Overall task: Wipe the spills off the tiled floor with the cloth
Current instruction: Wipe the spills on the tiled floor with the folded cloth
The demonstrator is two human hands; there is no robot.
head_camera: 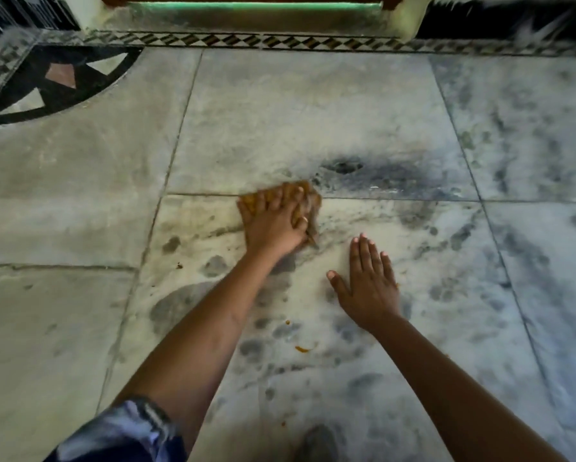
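Wiping step in hand: left hand (273,225) pressed, fingers spread, on the crumpled mustard-yellow cloth (313,200) at a joint of the grey-veined tiled floor (280,111); right hand (368,288) lay flat, empty. Next, likely: drag cloth back over 2 orange spill flecks (301,347).

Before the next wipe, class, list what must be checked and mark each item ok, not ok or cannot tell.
1. Cloth under the left hand: ok, the hand presses on it.
2. Right hand flat on the tiled floor, apart from the cloth: ok.
3. Orange scraps between the forearms wiped up: not ok, they lie on the tile.
4. Cloth clean enough to take more: cannot tell, mostly hidden by the hand.
5. Floor ahead of the cloth free of spill: cannot tell, dark marbling hides it.
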